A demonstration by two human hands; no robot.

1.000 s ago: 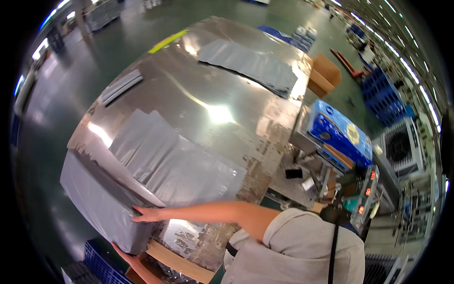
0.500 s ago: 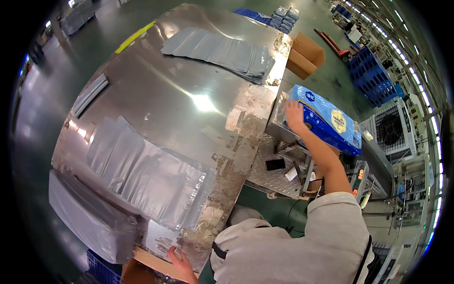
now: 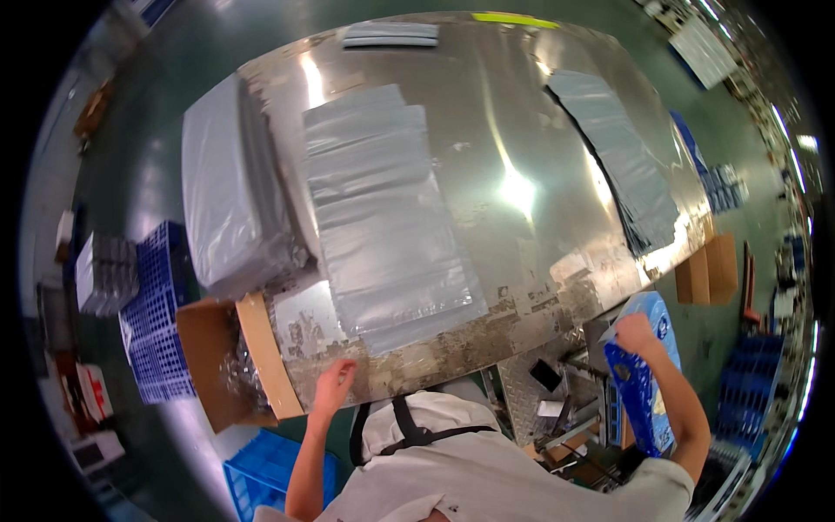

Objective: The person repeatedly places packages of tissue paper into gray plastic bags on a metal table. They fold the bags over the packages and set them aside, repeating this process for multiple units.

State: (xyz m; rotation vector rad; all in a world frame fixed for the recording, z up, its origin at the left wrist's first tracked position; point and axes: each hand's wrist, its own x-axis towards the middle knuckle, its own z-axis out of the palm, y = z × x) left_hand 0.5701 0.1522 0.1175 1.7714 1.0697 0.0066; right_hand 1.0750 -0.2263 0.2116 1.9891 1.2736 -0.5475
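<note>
My right hand (image 3: 637, 334) is closed on the upper end of a light- and dark-blue soft plastic pack (image 3: 651, 416), beyond the table's right front corner. The pack stands lengthwise toward me, its lower part beside my right forearm. My left hand (image 3: 335, 383) is empty, its fingers loosely bent and apart, over the front edge of the metal-topped table (image 3: 487, 217). Just beyond that hand lies a fanned stack of grey plastic bags (image 3: 383, 226). A second fanned stack of grey bags (image 3: 617, 157) lies at the right of the table.
A large wrapped grey bundle (image 3: 226, 183) rests on the table's left edge. An opened cardboard box (image 3: 204, 348) stands below it, near blue crates (image 3: 161, 326). A phone (image 3: 545, 375) lies on a metal shelf (image 3: 519, 396). Another carton (image 3: 709, 270) is at the right.
The view has turned to the right, so the table swings round to face me. My right hand has closed on the pack's end; the left stays near the table's front edge.
</note>
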